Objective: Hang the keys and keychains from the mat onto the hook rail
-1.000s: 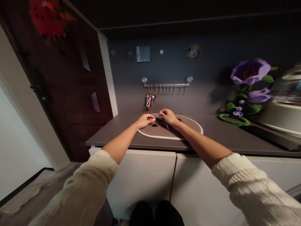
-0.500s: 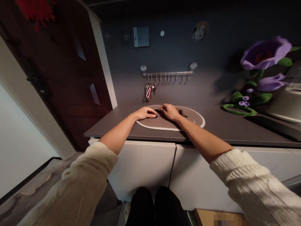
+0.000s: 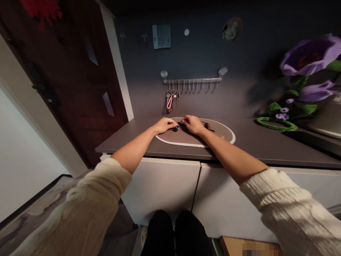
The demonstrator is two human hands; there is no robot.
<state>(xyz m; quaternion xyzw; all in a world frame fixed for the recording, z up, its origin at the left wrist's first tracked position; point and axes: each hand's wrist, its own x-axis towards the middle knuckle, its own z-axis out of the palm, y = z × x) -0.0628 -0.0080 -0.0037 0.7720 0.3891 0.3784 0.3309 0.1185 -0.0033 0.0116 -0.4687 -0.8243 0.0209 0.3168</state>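
The left hand (image 3: 166, 125) is narrow at a black item (image 3: 175, 129), the right hand (image 3: 193, 124) curled, holds unclear; a loose pinch could slip.

Straight ahead of you rises a dark grey wall (image 3: 253, 57), deep in shadow up top and paler lower down, with a four-part switch panel (image 3: 162, 36) fixed to it! Below, your brown-grey countertop (image 3: 255, 144) runs off to the right above white cabinet doors (image 3: 160, 188). Look left: there's a dark reddish-brown door (image 3: 77, 117) with a black handle (image 3: 39, 87), then a pale wall (image 3: 21, 153), and down beneath, you've got grey floor (image 3: 34, 213) streaked with tan veins, edged by a black skirting strip (image 3: 34, 198)
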